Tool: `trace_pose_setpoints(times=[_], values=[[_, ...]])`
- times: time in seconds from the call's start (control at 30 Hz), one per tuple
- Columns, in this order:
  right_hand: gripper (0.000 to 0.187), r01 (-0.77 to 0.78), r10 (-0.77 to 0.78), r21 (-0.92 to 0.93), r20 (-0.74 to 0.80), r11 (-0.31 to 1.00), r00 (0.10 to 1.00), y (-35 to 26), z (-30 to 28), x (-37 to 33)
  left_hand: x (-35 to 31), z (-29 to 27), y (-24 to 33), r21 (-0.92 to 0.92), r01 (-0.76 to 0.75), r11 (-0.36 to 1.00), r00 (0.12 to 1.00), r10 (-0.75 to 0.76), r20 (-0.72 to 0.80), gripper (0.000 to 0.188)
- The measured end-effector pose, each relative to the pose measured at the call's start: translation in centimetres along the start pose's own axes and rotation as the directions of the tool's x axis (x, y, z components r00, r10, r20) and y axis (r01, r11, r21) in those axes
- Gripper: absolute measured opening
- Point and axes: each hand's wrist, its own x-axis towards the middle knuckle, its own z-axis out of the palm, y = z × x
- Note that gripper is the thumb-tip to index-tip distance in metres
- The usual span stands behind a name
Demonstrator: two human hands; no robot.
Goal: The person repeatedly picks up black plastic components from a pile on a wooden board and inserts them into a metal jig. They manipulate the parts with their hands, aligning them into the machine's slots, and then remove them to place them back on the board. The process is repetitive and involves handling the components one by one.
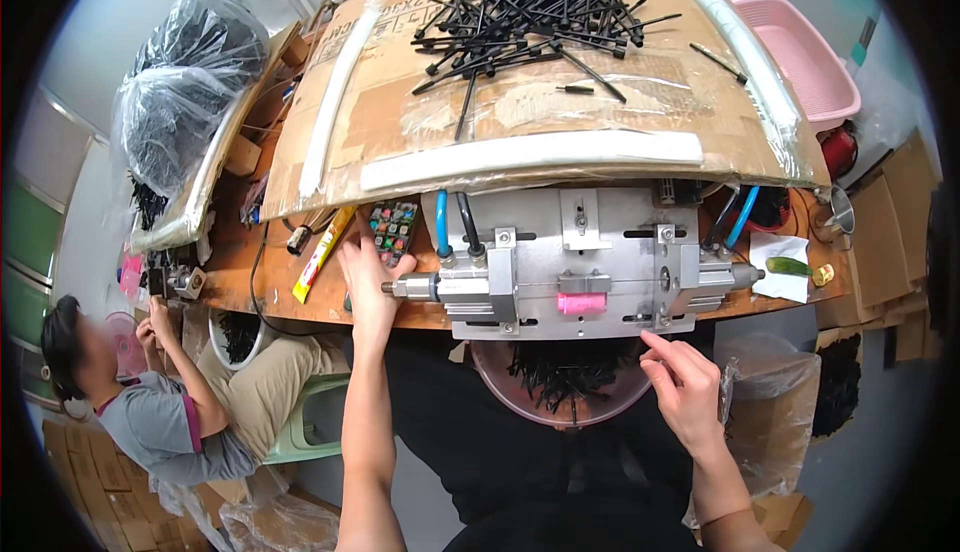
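Cardboard, edged with white strips, covers the back of our bench, and a heap of thin black rods lies loosely across it. Along the front we see orange-brown wood, with a yellow packet and a block of multicoloured squares at left, and a green piece on white paper at right. Between them sits our metal fixture, a pink cylinder at its middle near the front edge.

Our hands are well apart. The left hand is beside the fixture's left end, fingers spread, just below the block; the right hand is loosely curled at the plate's front right corner, though we cannot tell whether a fingertip touches it.

Below the fixture, a pinkish bowl holds more black pieces. Around us, a co-worker sits on a pale green stool at left, near a plastic-wrapped bundle; a pink basket and cartons stand at right.
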Motion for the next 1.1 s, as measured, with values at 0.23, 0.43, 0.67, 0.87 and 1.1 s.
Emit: trace_pose_setpoints(times=[0.23,0.43,0.67,0.87,1.1], values=[[0.030,0.073,-0.071,-0.019,0.074,0.997,0.995,-1.0,-1.6,1.6,-1.2,-3.2,0.6,0.118,-0.098,0.988,0.985,0.079,0.155,0.060],[0.025,0.370,-0.377,-0.216,0.005,0.904,0.926,-3.4,-6.4,11.0,2.8,-10.5,10.1,-0.201,-0.120,0.972,0.984,0.143,0.107,0.021],[0.016,0.436,-0.443,-0.605,0.149,0.667,0.884,-1.9,-3.1,30.5,15.4,-4.6,18.8,0.040,-0.548,0.836,0.835,0.549,-0.028,0.019],[0.017,0.452,-0.305,-0.672,0.334,0.586,0.892,-1.1,-2.8,30.3,14.5,-3.9,19.3,0.090,-0.628,0.773,0.778,0.627,0.041,0.015],[0.014,0.483,-0.402,-0.557,0.271,0.676,0.875,-2.0,-4.9,25.2,14.5,-6.9,18.4,-0.380,-0.685,0.621,0.693,0.717,-0.077,0.018]])
